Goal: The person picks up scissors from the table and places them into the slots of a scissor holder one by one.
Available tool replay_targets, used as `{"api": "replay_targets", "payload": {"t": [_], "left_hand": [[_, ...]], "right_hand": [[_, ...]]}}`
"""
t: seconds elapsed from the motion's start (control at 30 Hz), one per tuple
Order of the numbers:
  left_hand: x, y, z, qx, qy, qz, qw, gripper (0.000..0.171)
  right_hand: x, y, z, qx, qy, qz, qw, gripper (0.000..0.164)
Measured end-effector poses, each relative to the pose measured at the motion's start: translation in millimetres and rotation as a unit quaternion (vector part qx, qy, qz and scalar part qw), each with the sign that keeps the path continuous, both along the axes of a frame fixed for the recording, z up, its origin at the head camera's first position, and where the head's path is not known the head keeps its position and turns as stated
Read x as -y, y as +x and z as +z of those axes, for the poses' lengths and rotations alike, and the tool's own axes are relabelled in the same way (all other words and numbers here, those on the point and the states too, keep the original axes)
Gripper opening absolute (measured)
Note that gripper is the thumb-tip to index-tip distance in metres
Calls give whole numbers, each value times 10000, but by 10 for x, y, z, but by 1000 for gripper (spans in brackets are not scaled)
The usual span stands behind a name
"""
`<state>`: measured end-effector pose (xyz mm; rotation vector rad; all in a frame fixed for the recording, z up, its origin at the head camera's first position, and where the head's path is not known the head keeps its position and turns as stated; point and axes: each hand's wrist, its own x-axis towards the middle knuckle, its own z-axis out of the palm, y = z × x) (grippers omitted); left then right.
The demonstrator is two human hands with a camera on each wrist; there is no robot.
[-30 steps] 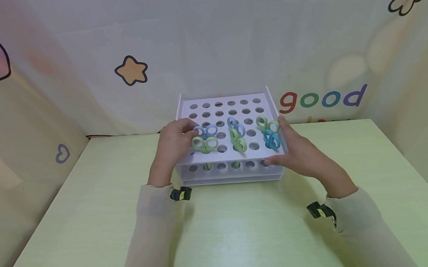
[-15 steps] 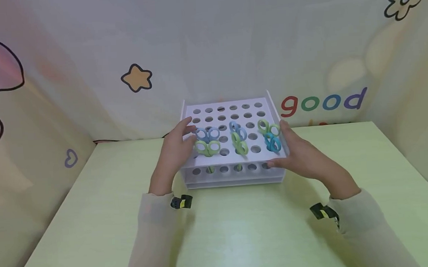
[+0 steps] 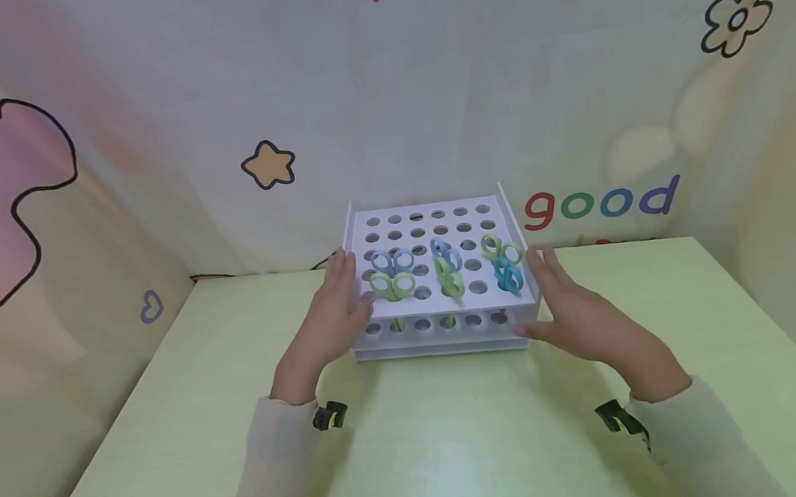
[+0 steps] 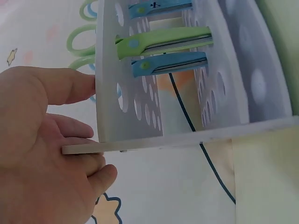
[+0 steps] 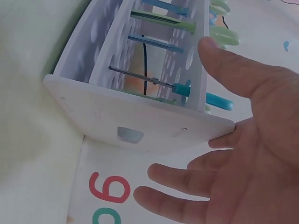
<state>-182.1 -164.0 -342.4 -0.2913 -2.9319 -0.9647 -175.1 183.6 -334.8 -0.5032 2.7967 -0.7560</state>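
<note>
A white rack (image 3: pixel 455 304) with rows of round holes stands on the table, several scissors upright in it. On the left, light blue scissors (image 3: pixel 392 266) stand behind green scissors (image 3: pixel 393 290). Another such pair fills the middle, and at the right teal scissors (image 3: pixel 508 276) sit in front of green ones (image 3: pixel 501 248). My left hand (image 3: pixel 323 316) rests at the rack's left side, fingers straight, thumb touching the front edge in the left wrist view. My right hand (image 5: pixel 257 158) lies along the right side panel, fingers spread, thumb by the top plate's edge.
The pale green table (image 3: pixel 449 441) reaches out to both sides and toward me. Close behind the rack hangs a printed cloth backdrop (image 3: pixel 391 114) with a star, a flower and the word "good". A dark line (image 3: pixel 210 276) runs along the table's back edge.
My left hand has let go near the blue scissors' handle, drawn back and straightened its fingers along the side. My right fingers have loosened from the rack. The head view has tilted up slightly.
</note>
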Motion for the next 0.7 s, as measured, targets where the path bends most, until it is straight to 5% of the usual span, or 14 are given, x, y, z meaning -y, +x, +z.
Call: {"api": "replay_targets", "payload": {"t": [0.47, 0.7], "left_hand": [[25, 295, -35, -581, -1706, -86, 9836, 93], [-54, 493, 28, -390, -2224, 11, 9742, 97]], "right_hand": [[-68, 259, -73, -721, 592, 117, 9956, 113], [-84, 411, -149, -1030, 813, 117, 9913, 112]]}}
